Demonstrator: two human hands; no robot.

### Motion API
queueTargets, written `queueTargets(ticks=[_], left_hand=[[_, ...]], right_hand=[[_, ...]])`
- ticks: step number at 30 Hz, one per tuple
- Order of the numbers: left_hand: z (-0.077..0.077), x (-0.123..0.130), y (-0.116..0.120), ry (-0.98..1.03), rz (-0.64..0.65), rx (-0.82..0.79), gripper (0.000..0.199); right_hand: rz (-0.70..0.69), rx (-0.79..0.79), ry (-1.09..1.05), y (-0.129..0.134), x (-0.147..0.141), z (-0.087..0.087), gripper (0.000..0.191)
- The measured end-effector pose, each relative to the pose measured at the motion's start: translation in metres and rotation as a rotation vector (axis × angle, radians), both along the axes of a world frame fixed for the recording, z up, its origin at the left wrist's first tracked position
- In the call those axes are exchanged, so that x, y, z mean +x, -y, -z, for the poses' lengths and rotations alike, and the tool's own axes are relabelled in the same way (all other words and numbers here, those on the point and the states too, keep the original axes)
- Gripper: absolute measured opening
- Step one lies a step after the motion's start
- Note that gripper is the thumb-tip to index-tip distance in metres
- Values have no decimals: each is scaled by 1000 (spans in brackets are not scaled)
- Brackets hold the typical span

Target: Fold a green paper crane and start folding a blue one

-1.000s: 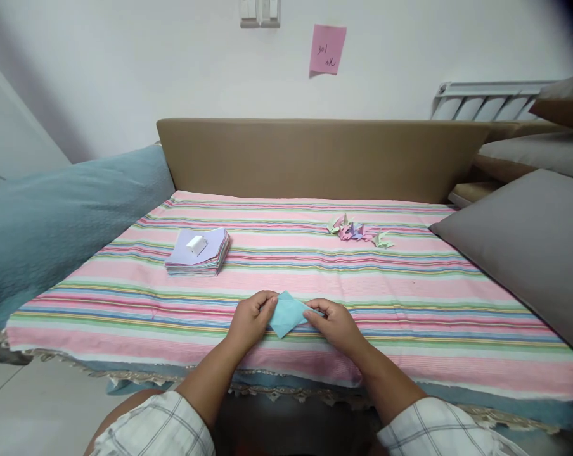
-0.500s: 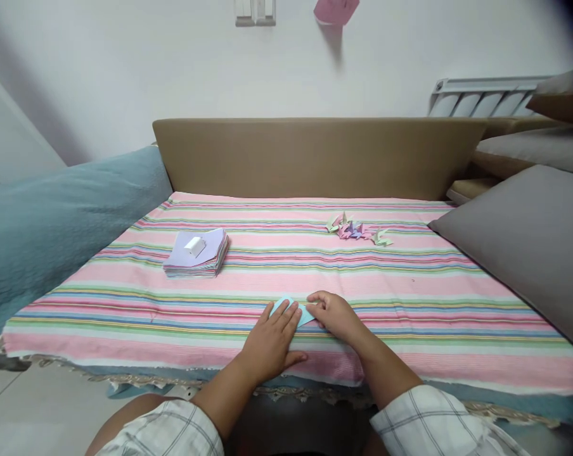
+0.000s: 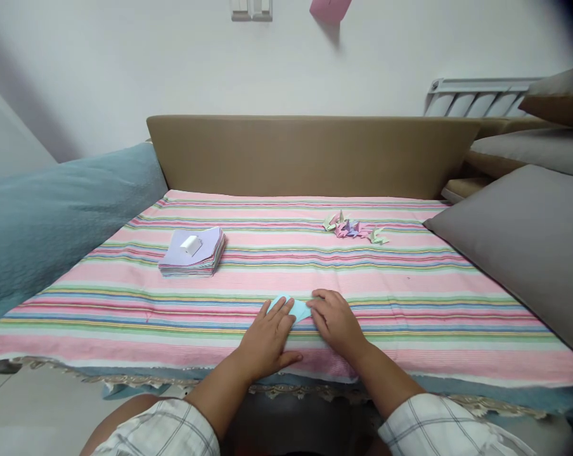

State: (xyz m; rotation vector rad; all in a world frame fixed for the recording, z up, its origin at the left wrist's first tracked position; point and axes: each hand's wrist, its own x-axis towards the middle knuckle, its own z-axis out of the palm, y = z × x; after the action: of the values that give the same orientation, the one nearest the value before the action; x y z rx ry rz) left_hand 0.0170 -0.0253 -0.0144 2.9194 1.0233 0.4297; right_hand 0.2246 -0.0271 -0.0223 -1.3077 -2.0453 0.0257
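A small folded piece of light blue paper (image 3: 300, 310) lies on the striped cloth in front of me, its narrow point to the right. My left hand (image 3: 266, 335) rests flat over the paper's left part, fingers stretched out and thumb apart, hiding some of it. At the right point of the paper is my right hand (image 3: 336, 322), its fingers curled and the thumb and fingertips closed on that tip. The exact finger contact there is hard to make out.
On the striped cloth (image 3: 277, 272), a paper stack (image 3: 191, 258) topped by a white block (image 3: 190, 245) sits left. Several folded paper cranes (image 3: 353, 228) lie back right. A grey cushion (image 3: 519, 240) borders the right, a blue-covered armrest (image 3: 77, 209) the left, a brown backrest (image 3: 310, 155) the rear.
My right hand has flattened a little and its fingers have shifted slightly at the paper's right tip. The left hand stays on the paper. The whole view has shifted slightly.
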Motion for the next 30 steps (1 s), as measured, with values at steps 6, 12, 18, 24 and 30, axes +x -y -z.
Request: queueTargets(ticks=[6,12,18,24,30], left_hand=[[-1,-4,-3,-3,16,-54,55],[0,-2,-2,-11,6,-55,55],[0,-3,-2,-28,2,-50,51],[-3,-2,-1,-39,-4,-45,53],[-1,-2,-1,-29,-2,-33,52]], right_hand=[[-206,50,132,17,-5,8,30],[-173,16,201,16,-7,11,40],[-138,29,253,18,-10,12,33],[-126,57,220,20,-10,14,28],[-21,52,234,21,-11,12,29]])
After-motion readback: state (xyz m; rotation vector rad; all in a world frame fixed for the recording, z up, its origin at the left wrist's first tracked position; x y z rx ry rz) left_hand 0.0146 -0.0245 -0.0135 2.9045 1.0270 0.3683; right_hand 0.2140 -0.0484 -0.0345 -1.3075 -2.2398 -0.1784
